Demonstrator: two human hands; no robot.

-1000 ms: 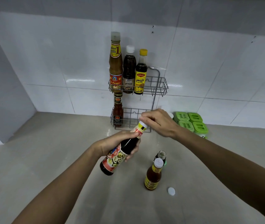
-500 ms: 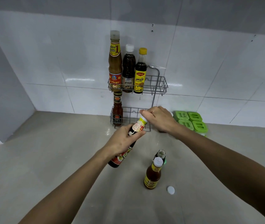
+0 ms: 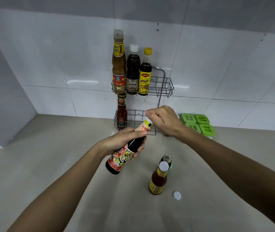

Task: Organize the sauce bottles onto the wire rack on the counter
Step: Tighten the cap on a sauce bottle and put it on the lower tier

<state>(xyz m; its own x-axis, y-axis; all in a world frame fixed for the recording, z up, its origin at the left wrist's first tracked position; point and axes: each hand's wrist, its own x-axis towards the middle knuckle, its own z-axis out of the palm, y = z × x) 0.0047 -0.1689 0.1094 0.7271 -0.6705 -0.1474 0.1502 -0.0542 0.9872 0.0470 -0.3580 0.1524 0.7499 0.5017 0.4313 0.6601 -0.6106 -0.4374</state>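
A: What are the hands doing at the centre of the frame?

B: The left hand point(image 3: 125, 143) is wrapping its fingers round the body of the dark sauce bottle point(image 3: 126, 151), holding it above the counter point(image 3: 49, 164). The right hand point(image 3: 164, 120) is curling its fingers over the bottle's cap end point(image 3: 147, 123); whether it is tightening the cap or only steadying it, I cannot tell.

A: Which way is the bottle lying?

B: It is tilting, its long axis running from the base at lower left up to the cap at upper right. The cap end is pointing toward the lower tier of the wire rack point(image 3: 160, 84), which is standing just behind both hands against the tiled wall.

A: So the next move turns on that tilt?

B: I am judging so. The bottle would need bringing upright before going down into a basket. The left hand is carrying the weight, and it is sitting directly in front of the lower basket, where only a red sauce bottle point(image 3: 121, 114) is standing at the left end. The upper tier is already holding three bottles side by side, with free space at its right.

A: Anything waiting?

B: Lower right of centre, an amber bottle point(image 3: 157, 181) with a white cap is standing on the counter, and just behind it a small dark bottle point(image 3: 166, 159) looks uncapped. A loose white cap point(image 3: 177, 195) is lying near them, further toward the lower right. Green-lidded containers point(image 3: 198, 123) are sitting to the right of the rack.
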